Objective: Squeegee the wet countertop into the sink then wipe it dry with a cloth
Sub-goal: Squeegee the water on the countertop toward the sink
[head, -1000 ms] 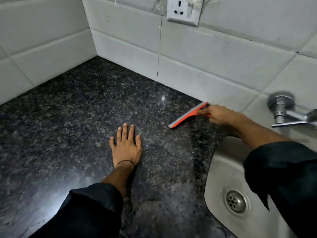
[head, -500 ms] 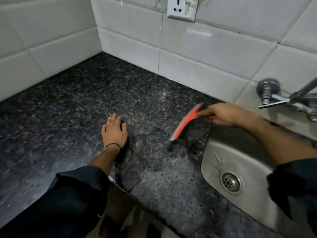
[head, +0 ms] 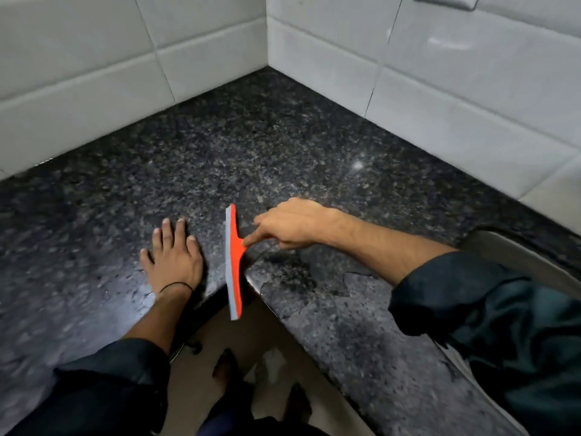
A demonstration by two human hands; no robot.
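An orange squeegee point(head: 233, 262) with a grey rubber blade stands nearly upright across the inner corner of the dark speckled granite countertop point(head: 251, 152). Its lower end hangs past the counter's front edge. My right hand point(head: 292, 225) grips its handle from the right. My left hand point(head: 173, 256) lies flat, fingers spread, on the wet counter just left of the blade. A sliver of the steel sink point(head: 528, 262) shows at the right edge, mostly hidden by my right sleeve. No cloth is in view.
White tiled walls point(head: 440, 89) meet in a corner behind the counter. The bottom of a wall socket point(head: 446, 1) shows at the top right. Below the counter's inner corner I see floor point(head: 251, 341) and my feet.
My right hand has carried the squeegee left, away from the sink, to the counter's inner corner beside my left hand. The view has swung left, so the tap and drain are out of sight.
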